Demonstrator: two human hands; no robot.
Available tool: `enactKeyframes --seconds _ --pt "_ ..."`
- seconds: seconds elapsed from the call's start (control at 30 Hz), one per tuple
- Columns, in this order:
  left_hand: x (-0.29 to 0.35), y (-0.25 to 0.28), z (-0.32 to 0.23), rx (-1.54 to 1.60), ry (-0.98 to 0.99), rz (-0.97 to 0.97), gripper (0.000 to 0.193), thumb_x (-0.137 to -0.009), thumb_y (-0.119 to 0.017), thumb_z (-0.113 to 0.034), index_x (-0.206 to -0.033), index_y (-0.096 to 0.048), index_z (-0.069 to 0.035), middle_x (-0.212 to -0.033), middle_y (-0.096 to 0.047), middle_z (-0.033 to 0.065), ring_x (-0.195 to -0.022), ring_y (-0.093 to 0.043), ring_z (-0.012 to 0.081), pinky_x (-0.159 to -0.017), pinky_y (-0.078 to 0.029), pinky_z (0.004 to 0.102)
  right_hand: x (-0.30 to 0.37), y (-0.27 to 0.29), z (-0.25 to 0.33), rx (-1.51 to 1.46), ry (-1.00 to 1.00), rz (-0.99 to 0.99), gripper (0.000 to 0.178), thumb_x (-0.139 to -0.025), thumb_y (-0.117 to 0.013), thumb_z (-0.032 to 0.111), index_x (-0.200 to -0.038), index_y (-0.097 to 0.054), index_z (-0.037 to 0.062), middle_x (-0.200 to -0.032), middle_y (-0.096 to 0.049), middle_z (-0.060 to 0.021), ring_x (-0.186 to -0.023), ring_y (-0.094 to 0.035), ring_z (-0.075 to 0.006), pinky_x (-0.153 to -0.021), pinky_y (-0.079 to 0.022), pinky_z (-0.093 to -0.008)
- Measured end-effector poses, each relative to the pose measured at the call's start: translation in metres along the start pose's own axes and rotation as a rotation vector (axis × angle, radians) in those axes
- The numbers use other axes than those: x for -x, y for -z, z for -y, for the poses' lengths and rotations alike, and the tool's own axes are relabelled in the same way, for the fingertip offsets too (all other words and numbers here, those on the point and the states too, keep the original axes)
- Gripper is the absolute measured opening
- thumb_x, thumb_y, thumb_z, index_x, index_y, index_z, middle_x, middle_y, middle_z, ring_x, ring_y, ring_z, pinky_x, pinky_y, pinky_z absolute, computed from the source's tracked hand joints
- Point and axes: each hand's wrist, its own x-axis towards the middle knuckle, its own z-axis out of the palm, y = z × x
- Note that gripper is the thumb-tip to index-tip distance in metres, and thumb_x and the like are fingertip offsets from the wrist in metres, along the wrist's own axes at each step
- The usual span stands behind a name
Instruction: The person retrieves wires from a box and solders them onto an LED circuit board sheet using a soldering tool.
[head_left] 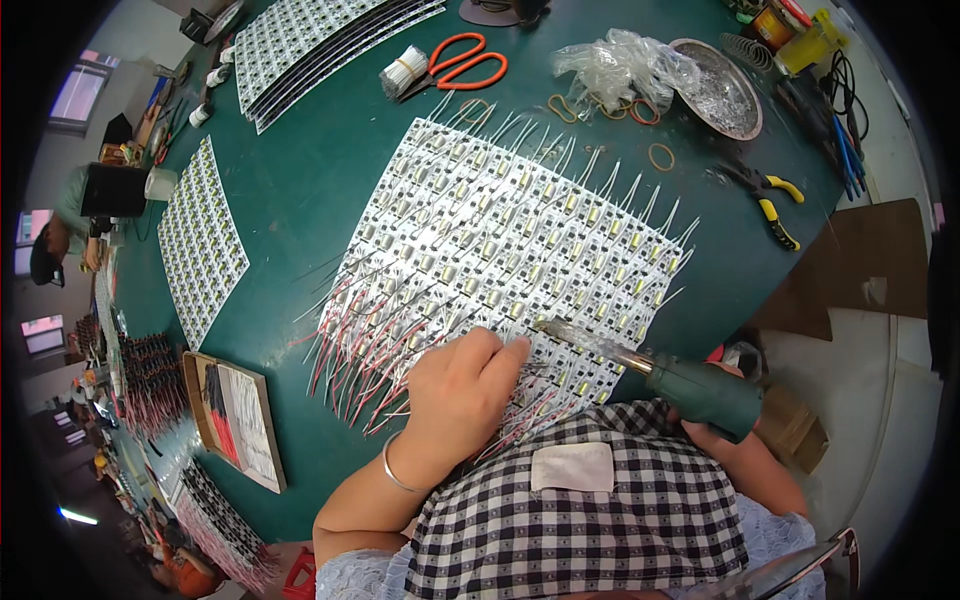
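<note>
A large white panel of small circuit boards [440, 240] lies on the table in front of me, with white wires along its far edge and red and black wires along its near left side. Over its near part is my left hand [462, 385], fingers pinched together; what they hold is hidden. My right hand [705, 425] grips a soldering gun [705, 395] by its dark green body, partly covering it. The gun's metal tip reaches left over the panel, close to my left fingertips. Whether the tip touches a board I cannot tell.
On the green table [290, 200] are a cardboard box of wires [262, 440], another panel [203, 245], stacked panels [300, 50], orange-handled scissors [465, 65], yellow-handled pliers [775, 205], a metal dish [735, 100] and a clear plastic bag [625, 70]. Other people work at far left.
</note>
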Motion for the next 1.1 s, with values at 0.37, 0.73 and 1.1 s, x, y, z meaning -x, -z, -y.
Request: enactKeyframes --seconds 0.37,0.73,1.1 --pt "0.001 0.001 0.001 0.03 0.065 0.044 0.026 -0.057 -0.065 -0.001 -0.082 -0.064 -0.01 -0.067 -0.052 0.0015 -0.054 -0.053 0.0178 -0.045 -0.042 0.0293 -0.002 0.002 0.0 0.14 0.089 0.117 0.04 -0.073 -0.063 0.01 -0.11 -0.054 -0.0022 -0.109 -0.06 -0.0152 -0.097 -0.06 -0.0266 -0.083 -0.047 -0.0326" --pt "0.0 0.0 0.002 0.047 0.069 0.05 0.026 -0.057 -0.065 -0.001 -0.081 -0.064 -0.01 -0.068 -0.052 0.0022 -0.056 -0.054 0.0183 -0.046 -0.043 0.0293 -0.006 -0.003 0.002 0.215 0.089 0.089 0.022 -0.078 -0.058 0.012 -0.096 -0.061 0.0006 -0.092 -0.063 -0.0099 -0.081 -0.062 -0.0216 -0.071 -0.049 -0.0313" --pt "-0.003 0.021 -0.011 0.017 0.114 0.025 0.027 -0.058 -0.066 0.0 -0.082 -0.064 -0.009 -0.072 -0.054 0.0023 -0.056 -0.054 0.0173 -0.047 -0.043 0.028 0.01 0.005 -0.004 -0.016 0.001 -0.065 0.028 -0.079 -0.06 0.025 -0.091 -0.059 0.0004 -0.074 -0.062 -0.0084 -0.065 -0.059 -0.0153 -0.059 -0.047 -0.0259"
